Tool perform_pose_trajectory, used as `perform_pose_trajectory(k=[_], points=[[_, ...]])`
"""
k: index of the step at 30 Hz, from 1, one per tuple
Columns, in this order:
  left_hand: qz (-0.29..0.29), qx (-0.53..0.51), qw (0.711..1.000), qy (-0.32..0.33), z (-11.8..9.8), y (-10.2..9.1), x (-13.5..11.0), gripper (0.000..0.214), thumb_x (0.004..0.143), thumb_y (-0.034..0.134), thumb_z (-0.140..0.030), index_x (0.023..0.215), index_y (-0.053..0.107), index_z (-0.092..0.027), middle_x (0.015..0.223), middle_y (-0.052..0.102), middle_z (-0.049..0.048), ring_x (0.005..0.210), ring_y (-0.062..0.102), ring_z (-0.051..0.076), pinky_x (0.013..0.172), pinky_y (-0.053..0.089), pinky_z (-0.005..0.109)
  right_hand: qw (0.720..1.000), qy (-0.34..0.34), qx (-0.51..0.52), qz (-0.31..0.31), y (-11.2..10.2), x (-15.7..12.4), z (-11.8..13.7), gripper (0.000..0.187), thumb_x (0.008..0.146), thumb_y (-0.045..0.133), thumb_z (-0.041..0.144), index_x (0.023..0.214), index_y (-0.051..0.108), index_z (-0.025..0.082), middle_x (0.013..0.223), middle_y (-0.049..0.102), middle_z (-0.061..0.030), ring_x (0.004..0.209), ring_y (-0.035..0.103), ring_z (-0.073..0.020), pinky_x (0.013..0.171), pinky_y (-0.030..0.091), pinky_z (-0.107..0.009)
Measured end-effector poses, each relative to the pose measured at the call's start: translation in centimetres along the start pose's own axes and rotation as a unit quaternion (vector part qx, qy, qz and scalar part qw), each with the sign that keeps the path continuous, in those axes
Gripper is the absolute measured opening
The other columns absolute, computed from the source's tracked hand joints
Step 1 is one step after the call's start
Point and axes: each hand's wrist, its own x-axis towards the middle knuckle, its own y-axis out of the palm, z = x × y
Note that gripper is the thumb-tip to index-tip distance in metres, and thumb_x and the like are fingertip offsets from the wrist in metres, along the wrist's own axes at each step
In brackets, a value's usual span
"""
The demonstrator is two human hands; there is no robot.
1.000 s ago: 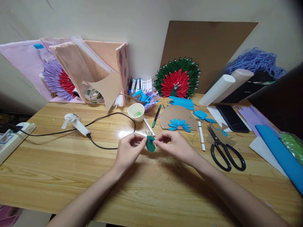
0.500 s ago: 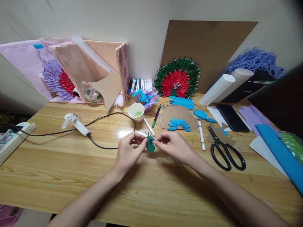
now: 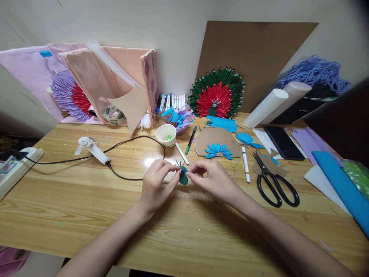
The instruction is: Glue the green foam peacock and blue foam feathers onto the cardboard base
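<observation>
Between my two hands, above the table's middle, is a small dark green rounded cutout with a shiny blue bead on its upper part. Thin dark strands stick up from its top edge. My left hand has thumb and index fingertip closed at the cutout's left side, right by the bead. From the other side, my right hand pinches the cutout's right edge between thumb and forefinger. Just beyond lies a brown cardboard half-round bearing a fan of blue petals.
Black-handled scissors and a white marker lie to the right. A white paper cup stands behind my left hand. Left of it lies a white glue gun with its black cord. A green-and-red petal fan leans at the back.
My left index finger and thumb have shifted over the cutout's top toward the bead, partly covering it. My right hand's pinch looks unchanged.
</observation>
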Motion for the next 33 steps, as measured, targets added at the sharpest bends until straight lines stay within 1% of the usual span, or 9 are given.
perform_pose_trajectory(k=[10, 14, 16, 18, 21, 24, 26, 29, 33], points=[[-0.001, 0.030, 1.000, -0.004, -0.2, -0.2, 0.2, 0.005, 0.080, 0.055, -0.018, 0.083, 0.060, -0.019, 0.077, 0.060, 0.0033, 0.075, 0.053, 0.015, 0.068, 0.042, 0.028, 1.000, -0.008, -0.015, -0.008, 0.2, -0.1, 0.3, 0.011, 0.077, 0.055, 0.022, 0.073, 0.064, 0.018, 0.070, 0.066, -0.0023, 0.063, 0.057, -0.0129, 0.058, 0.043, -0.024], [-0.016, -0.011, 0.999, -0.048, -0.3, -0.6, 0.5, 0.003, 0.079, 0.057, -0.019, 0.081, 0.060, -0.019, 0.078, 0.059, 0.0025, 0.071, 0.052, 0.014, 0.064, 0.041, 0.026, 1.000, 0.008, -0.007, -0.014, -0.2, 0.1, -0.1, 0.012, 0.076, 0.056, 0.023, 0.072, 0.065, 0.017, 0.069, 0.066, -0.0026, 0.062, 0.057, -0.0133, 0.058, 0.043, -0.025], [-0.035, -0.070, 0.991, -0.110, -0.3, -0.7, 0.8, 0.005, 0.079, 0.058, -0.023, 0.079, 0.060, -0.018, 0.079, 0.059, 0.0023, 0.071, 0.053, 0.013, 0.064, 0.043, 0.025, 1.000, 0.020, 0.002, -0.015, -0.4, 0.2, -0.2, 0.012, 0.075, 0.056, 0.024, 0.072, 0.065, 0.017, 0.068, 0.066, -0.0026, 0.062, 0.057, -0.0135, 0.058, 0.043, -0.025], [-0.047, -0.172, 0.962, -0.207, -0.1, -0.7, 1.2, 0.010, 0.079, 0.058, -0.028, 0.079, 0.060, -0.017, 0.083, 0.061, 0.0033, 0.075, 0.056, 0.013, 0.067, 0.045, 0.025, 0.999, 0.033, 0.021, -0.009, -0.7, 0.4, -0.3, 0.013, 0.075, 0.056, 0.025, 0.072, 0.065, 0.017, 0.069, 0.066, -0.0025, 0.063, 0.057, -0.0136, 0.058, 0.043, -0.025], [-0.054, -0.344, 0.876, -0.334, 0.2, -0.9, 2.0, 0.018, 0.077, 0.060, -0.034, 0.080, 0.057, -0.016, 0.091, 0.065, 0.0056, 0.081, 0.059, 0.014, 0.071, 0.048, 0.025, 0.997, 0.055, 0.053, 0.001, -1.0, 0.7, -0.4, 0.014, 0.074, 0.057, 0.027, 0.072, 0.065, 0.016, 0.069, 0.066, -0.0031, 0.064, 0.058, -0.0139, 0.058, 0.043, -0.025], [-0.078, -0.456, 0.796, -0.391, 0.6, -1.2, 2.7, 0.019, 0.071, 0.065, -0.030, 0.075, 0.053, -0.015, 0.084, 0.066, 0.0038, 0.072, 0.058, 0.010, 0.067, 0.048, 0.022, 0.995, 0.070, 0.076, 0.005, -1.1, 0.9, -0.4, 0.015, 0.073, 0.059, 0.029, 0.071, 0.064, 0.015, 0.070, 0.066, -0.0039, 0.064, 0.059, -0.0141, 0.058, 0.044, -0.025], [-0.094, -0.500, 0.767, -0.391, 0.9, -1.5, 3.0, 0.019, 0.069, 0.067, -0.025, 0.070, 0.051, -0.015, 0.071, 0.061, -0.0010, 0.060, 0.053, 0.006, 0.057, 0.044, 0.016, 0.994, 0.073, 0.085, 0.007, -1.2, 1.0, -0.4, 0.015, 0.073, 0.060, 0.029, 0.071, 0.064, 0.015, 0.070, 0.066, -0.0040, 0.064, 0.059, -0.0142, 0.058, 0.044, -0.025], [-0.103, -0.500, 0.771, -0.381, 1.3, -1.8, 3.2, 0.019, 0.068, 0.067, -0.024, 0.069, 0.050, -0.015, 0.060, 0.052, -0.0060, 0.051, 0.047, 0.003, 0.050, 0.040, 0.013, 0.992, 0.070, 0.106, 0.009, -1.4, 1.1, -0.4, 0.016, 0.073, 0.060, 0.031, 0.071, 0.063, 0.015, 0.070, 0.066, -0.0037, 0.065, 0.059, -0.0138, 0.058, 0.044, -0.025], [-0.076, -0.401, 0.827, -0.386, 1.8, -1.9, 3.0, 0.029, 0.067, 0.071, -0.032, 0.084, 0.056, -0.014, 0.070, 0.065, -0.0005, 0.062, 0.060, 0.008, 0.066, 0.049, 0.021, 0.990, 0.069, 0.126, -0.003, -2.6, 1.5, -0.7, 0.019, 0.073, 0.061, 0.034, 0.071, 0.063, 0.015, 0.071, 0.065, -0.0034, 0.065, 0.059, -0.0133, 0.061, 0.044, -0.026]])
